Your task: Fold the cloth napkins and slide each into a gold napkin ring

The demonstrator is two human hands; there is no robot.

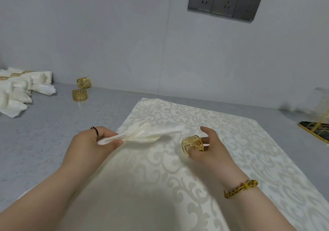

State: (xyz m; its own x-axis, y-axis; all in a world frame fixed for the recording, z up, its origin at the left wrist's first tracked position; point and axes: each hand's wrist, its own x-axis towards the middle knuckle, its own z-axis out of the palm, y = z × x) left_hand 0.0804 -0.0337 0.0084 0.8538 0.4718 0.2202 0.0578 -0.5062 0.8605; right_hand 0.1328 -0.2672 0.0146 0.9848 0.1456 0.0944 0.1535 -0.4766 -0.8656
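Note:
A cream patterned napkin lies spread on the grey table. My left hand pinches a gathered, pleated bunch of the napkin and lifts it off the table, its free end pointing right. My right hand holds a gold cut-out napkin ring between thumb and fingers, just right of the bunch's tip and apart from it. The ring's opening faces left toward the cloth.
Two loose gold rings stand at the back left. A pile of white napkins in gold rings lies at the far left edge. A gold-framed holder sits at the right edge. Wall sockets hang above.

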